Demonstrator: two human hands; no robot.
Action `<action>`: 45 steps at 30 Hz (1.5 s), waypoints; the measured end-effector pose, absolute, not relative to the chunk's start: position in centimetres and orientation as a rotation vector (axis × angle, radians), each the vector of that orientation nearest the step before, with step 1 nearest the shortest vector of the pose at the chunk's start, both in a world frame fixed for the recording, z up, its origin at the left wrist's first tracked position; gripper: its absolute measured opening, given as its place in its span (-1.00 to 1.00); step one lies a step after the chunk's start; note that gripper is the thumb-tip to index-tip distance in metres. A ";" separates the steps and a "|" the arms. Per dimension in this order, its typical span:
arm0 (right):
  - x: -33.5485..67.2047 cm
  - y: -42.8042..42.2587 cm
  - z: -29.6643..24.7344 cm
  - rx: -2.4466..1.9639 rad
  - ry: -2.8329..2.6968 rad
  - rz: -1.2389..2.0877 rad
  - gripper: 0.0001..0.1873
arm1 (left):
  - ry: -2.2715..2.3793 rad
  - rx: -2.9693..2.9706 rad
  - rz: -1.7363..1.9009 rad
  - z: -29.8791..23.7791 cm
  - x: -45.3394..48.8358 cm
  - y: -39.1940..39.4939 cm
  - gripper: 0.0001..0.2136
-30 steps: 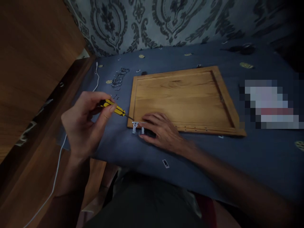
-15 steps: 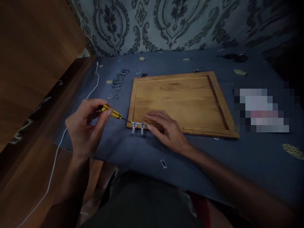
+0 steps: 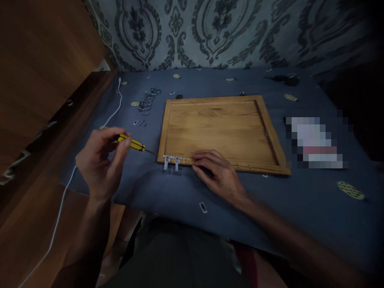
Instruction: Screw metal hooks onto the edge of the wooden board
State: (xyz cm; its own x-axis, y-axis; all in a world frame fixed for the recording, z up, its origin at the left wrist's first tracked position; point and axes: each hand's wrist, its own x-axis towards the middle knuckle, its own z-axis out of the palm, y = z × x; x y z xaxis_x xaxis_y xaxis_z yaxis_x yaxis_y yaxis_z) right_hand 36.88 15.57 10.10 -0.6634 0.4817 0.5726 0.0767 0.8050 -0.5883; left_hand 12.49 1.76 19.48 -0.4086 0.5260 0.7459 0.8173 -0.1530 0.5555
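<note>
My left hand (image 3: 103, 160) is closed around the yellow-and-black handle of a screwdriver (image 3: 132, 143). Its thin shaft points right, with the tip near the front left corner of a framed wooden panel (image 3: 207, 124). Two small silver T-shaped metal brackets (image 3: 172, 159) sit side by side on the panel's near edge, their legs sticking out toward me. To the right of them my right hand (image 3: 220, 174) lies on that same edge, fingers stretched out over the wood and the thumb low at the front. I see nothing held in it.
Several metal hooks (image 3: 147, 102) and a few small screws (image 3: 142, 123) lie left of the panel on the dark blue cloth (image 3: 168, 192). A white cable (image 3: 64, 204) runs along the left. A blurred-out packet (image 3: 315, 140) and a dark object (image 3: 288, 80) are at the right.
My right hand has moved right along the panel's edge, away from the brackets. The screwdriver has drawn back slightly to the left. The view has shifted a little.
</note>
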 end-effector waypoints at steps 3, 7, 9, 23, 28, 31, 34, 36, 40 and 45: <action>36.8 15.4 9.7 -0.402 -2.244 0.684 -0.86 | -1.760 -1.536 -1.698 19.6 12.6 2.0 -0.79; 36.8 15.3 9.3 -0.388 -2.261 0.628 -0.88 | -1.751 -1.505 -1.728 19.6 12.6 2.4 -0.82; 36.8 15.2 9.2 -0.387 -2.259 0.602 -0.89 | -1.772 -1.467 -1.698 19.4 12.4 2.7 -0.85; 37.0 15.2 9.4 -0.394 -2.277 0.601 -0.88 | -1.647 -1.397 -1.874 18.2 10.6 6.6 -0.80; 37.1 15.4 9.4 -0.391 -2.269 0.612 -0.89 | -1.746 -1.328 -2.018 15.5 7.0 7.8 -0.79; 37.1 15.4 9.6 -0.377 -2.275 0.606 -0.88 | -1.830 -1.214 -2.004 14.1 5.3 7.5 -0.75; 37.0 15.5 9.6 -0.375 -2.284 0.603 -0.89 | -1.905 -1.154 -2.006 13.4 4.3 7.0 -0.63; 37.0 15.6 9.6 -0.374 -2.285 0.597 -0.89 | -1.933 -1.147 -2.002 13.2 4.0 6.9 -0.58; 36.9 15.5 9.5 -0.385 -2.293 0.596 -0.88 | -1.950 -1.126 -2.035 13.2 4.1 7.1 -0.58; 36.6 15.3 9.8 -0.407 -2.310 0.609 -0.86 | -1.784 -1.121 -2.177 14.7 6.2 7.0 -0.68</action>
